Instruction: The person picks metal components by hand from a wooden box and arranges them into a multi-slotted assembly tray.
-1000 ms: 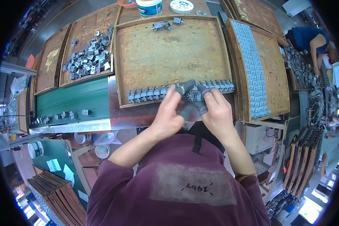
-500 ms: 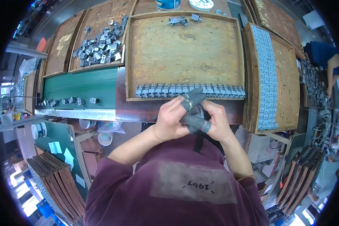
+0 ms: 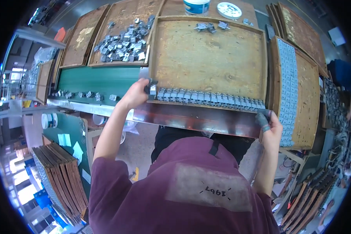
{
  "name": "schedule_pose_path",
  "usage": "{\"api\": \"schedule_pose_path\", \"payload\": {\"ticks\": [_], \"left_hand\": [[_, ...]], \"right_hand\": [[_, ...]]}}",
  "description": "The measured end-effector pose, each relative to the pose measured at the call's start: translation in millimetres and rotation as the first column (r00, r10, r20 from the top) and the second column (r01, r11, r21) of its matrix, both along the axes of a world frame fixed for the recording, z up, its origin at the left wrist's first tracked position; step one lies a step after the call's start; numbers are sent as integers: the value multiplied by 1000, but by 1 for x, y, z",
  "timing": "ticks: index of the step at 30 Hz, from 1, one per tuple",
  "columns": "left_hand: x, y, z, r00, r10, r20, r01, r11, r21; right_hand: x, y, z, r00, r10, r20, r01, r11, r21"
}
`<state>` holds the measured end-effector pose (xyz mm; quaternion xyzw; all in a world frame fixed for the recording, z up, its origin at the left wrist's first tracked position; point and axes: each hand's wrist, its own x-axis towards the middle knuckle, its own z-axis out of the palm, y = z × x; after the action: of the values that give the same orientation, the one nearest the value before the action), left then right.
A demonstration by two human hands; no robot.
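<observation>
1. Reaching the left hand [image 3: 135, 94] to the near left corner of the wooden tray [image 3: 210, 58], bringing its grey-covered fingers close together against a small metal part [image 3: 153, 89]; not showing clearly whether pinching it or only pressing it.
2. Curling the fingers of the right hand [image 3: 273, 125] inward at the same tray's near right corner, just beside the row's end; showing nothing held, but hiding too much to tell whether gripping the wood.
3. Standing side by side in a row of metal parts [image 3: 210, 97] along the near wall, stretching nearly from corner to corner; judging by that, coming close to a full single row.
4. Sitting, in the case of the part at the left hand, between the row's left end and the left wall, apparently taking up the last place there.
5. Lying out of line, as loose parts [image 3: 205, 27], near the far wall; seemingly awaiting placement.
6. Heaping up as many jumbled parts [image 3: 124, 45] in a second tray [image 3: 134, 9], and scattering as stray parts [image 3: 113, 97] along the green belt [image 3: 105, 80]; probably leaving plenty undone.
7. Filling a strip of a third tray [image 3: 308, 109] with ordered grey pieces [image 3: 288, 93]; looking further along.
</observation>
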<state>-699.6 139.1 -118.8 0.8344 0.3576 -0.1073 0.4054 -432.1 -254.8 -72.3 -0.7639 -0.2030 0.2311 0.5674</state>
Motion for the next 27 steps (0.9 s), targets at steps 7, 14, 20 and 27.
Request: {"api": "schedule_pose_path", "payload": {"ticks": [7, 14, 20, 27], "left_hand": [[1, 5, -10, 995, 81, 55, -63, 959, -277], [28, 19, 21, 968, -220, -121, 189, 956, -225], [116, 12, 51, 895, -446, 11, 421, 852, 310], [263, 54, -13, 960, -82, 268, -6, 949, 314]], "right_hand": [[39, -83, 13, 954, -238, 181, 264, 954, -140], [125, -234, -46, 728, -262, 634, 650, 557, -517], [85, -224, -35, 849, 36, 527, 469, 408, -784], [99, -233, -53, 881, -73, 467, 427, 547, -720]]}}
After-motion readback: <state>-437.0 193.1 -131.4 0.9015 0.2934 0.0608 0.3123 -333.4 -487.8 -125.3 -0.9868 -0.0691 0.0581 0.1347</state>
